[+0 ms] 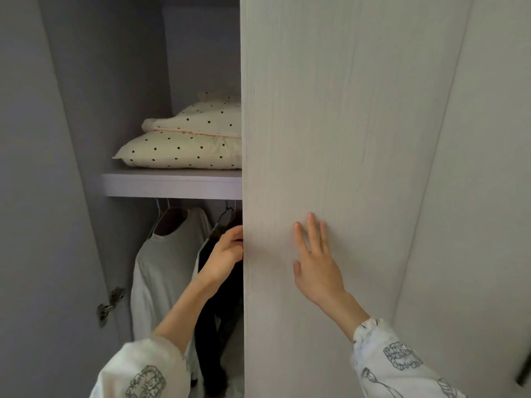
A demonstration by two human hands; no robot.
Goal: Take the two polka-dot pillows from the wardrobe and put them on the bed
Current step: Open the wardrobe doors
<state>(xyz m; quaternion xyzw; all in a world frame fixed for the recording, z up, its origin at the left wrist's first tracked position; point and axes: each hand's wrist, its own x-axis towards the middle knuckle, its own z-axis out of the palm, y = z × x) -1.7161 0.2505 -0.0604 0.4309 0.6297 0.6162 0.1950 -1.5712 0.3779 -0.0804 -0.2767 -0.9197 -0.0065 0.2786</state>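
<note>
Head view: two polka-dot pillows (184,149) lie stacked on the wardrobe shelf (172,183), half hidden behind the door (330,139). The left hand (224,258) curls its fingers round the door's edge, a pinching grip, while the right hand (314,264) lies flat on the door face, fingers spread. Shirts (161,268) hang below the shelf. Those pillows look soft, light and floppy, likely to sag; best scooped from underneath near the front edge, or taken by a plump corner.
</note>
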